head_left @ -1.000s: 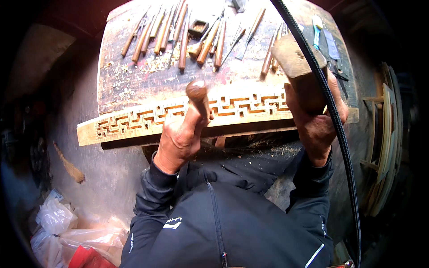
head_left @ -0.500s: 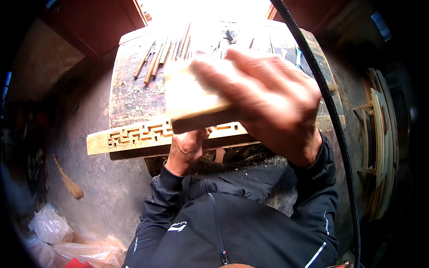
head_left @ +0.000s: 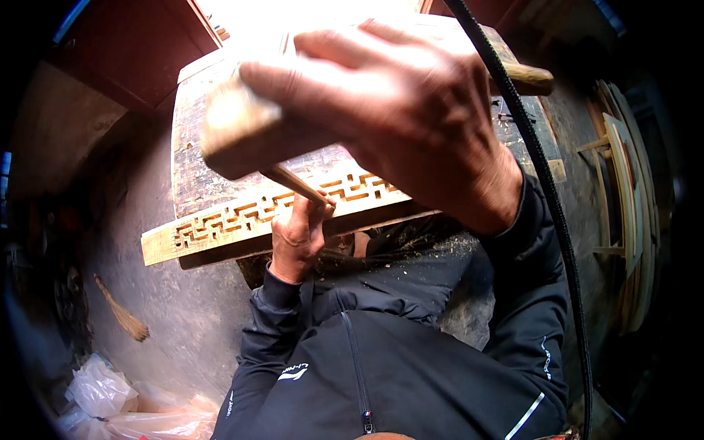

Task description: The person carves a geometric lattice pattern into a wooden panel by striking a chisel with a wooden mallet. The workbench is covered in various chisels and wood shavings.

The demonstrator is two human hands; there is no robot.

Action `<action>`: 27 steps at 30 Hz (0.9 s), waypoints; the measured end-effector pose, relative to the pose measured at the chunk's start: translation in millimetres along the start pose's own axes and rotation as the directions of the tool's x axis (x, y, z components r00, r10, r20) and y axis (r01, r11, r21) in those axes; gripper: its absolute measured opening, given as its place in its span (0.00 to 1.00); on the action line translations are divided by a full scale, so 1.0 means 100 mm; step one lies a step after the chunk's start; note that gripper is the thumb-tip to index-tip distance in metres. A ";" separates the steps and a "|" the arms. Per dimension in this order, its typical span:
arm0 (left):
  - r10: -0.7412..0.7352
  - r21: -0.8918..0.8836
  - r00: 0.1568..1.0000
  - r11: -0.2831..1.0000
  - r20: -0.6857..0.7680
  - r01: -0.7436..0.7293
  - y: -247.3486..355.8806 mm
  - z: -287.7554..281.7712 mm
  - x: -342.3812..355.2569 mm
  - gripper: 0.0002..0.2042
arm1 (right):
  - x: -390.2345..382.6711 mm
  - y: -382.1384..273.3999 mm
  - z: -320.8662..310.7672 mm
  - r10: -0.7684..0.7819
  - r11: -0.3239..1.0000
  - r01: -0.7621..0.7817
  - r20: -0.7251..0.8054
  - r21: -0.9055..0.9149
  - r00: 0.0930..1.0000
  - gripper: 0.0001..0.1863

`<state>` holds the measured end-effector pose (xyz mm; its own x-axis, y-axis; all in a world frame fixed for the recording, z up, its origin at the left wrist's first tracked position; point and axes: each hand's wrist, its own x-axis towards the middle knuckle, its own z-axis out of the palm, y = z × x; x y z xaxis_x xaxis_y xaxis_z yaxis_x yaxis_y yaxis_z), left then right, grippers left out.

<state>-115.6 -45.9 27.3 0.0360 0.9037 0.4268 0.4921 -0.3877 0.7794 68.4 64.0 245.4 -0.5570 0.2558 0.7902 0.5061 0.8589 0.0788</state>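
My right hand (head_left: 433, 110), blurred by motion, is wrapped round a wooden mallet (head_left: 249, 139) held up above the workbench. The mallet's block points left, and its handle end (head_left: 532, 78) sticks out to the right behind my hand. Lower down, my left hand (head_left: 297, 238) is closed on a slim wooden-handled chisel (head_left: 293, 183), whose upper end passes behind the mallet. The chisel's blade cannot be made out. A long pale board (head_left: 165, 246) with a cut geometric fretwork pattern lies along the bench's near edge, beside my left hand; my right hand hides part of it.
Wood chips lie on the worn bench (head_left: 194, 139) and on my dark trousers. A black cord (head_left: 539, 158) hangs across the right of the view. On the floor at left are a straw broom (head_left: 121, 312) and plastic bags (head_left: 103, 389). Wooden panels (head_left: 623, 198) lean at right.
My right hand and the mallet have moved up and left, and the mallet has turned. The chisel's handle now shows above my left hand, which stays near the board. The view has shifted slightly.
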 end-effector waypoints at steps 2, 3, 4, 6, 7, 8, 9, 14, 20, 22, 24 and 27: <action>-0.005 -0.043 1.000 0.999 -0.022 0.004 -0.01 0.05 -0.01 0.19 | 0.02 0.10 -0.01 0.068 0.985 -0.050 -0.113 0.163 0.991 0.31; 0.004 0.025 1.000 1.000 -0.005 -0.004 0.00 0.04 0.00 0.18 | -0.02 0.11 0.01 0.051 0.988 -0.033 -0.120 0.153 0.991 0.30; 0.012 0.092 1.000 0.996 0.012 -0.013 0.02 0.02 0.02 0.17 | -0.07 0.06 0.03 0.007 0.999 -0.005 -0.046 0.045 0.999 0.28; 0.020 0.162 1.000 0.986 0.009 -0.022 0.10 -0.03 0.04 0.14 | -0.14 -0.08 0.04 -0.034 0.991 0.047 0.106 -0.126 0.994 0.25; 0.018 0.156 1.000 0.988 -0.019 -0.015 0.09 -0.03 0.05 0.13 | -0.11 -0.05 0.07 -0.042 0.991 0.053 0.093 -0.119 0.995 0.25; 0.014 0.150 0.999 0.989 -0.048 -0.007 0.05 -0.03 0.08 0.11 | -0.08 -0.02 0.09 -0.046 0.992 0.055 0.078 -0.116 0.996 0.24; 0.005 0.129 0.997 0.992 -0.074 0.005 0.04 0.03 0.08 0.10 | -0.10 0.03 0.10 -0.050 0.995 0.054 0.053 -0.082 0.997 0.26; 0.002 0.193 0.999 0.981 -0.033 0.004 0.05 0.07 0.11 0.09 | -0.44 0.44 0.23 -0.135 0.978 0.132 -0.012 -0.159 0.991 0.35; -0.425 -0.542 0.880 0.800 -0.210 0.257 -0.10 0.01 -0.05 0.06 | -0.41 0.30 -0.02 -0.021 0.998 0.024 0.049 -0.052 0.999 0.36; -0.353 -0.522 0.912 0.829 -0.209 0.201 -0.03 0.06 -0.08 0.08 | -0.42 0.27 -0.01 -0.012 1.000 0.012 0.037 -0.011 0.999 0.37; -0.383 -0.489 0.914 0.828 -0.136 0.275 0.01 0.10 -0.10 0.07 | -0.49 0.37 -0.03 -0.047 0.997 0.052 0.095 -0.049 0.994 0.37; -0.300 -0.364 0.945 0.901 -0.130 0.236 -0.05 0.10 -0.10 0.08 | -0.54 0.39 -0.02 -0.059 0.997 0.063 0.077 -0.049 0.995 0.37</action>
<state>-109.5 -51.3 14.7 -0.2273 0.9466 0.2289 0.1350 -0.2021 0.9700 118.8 82.9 207.1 -0.6350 0.2377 0.7350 0.5016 0.8505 0.1582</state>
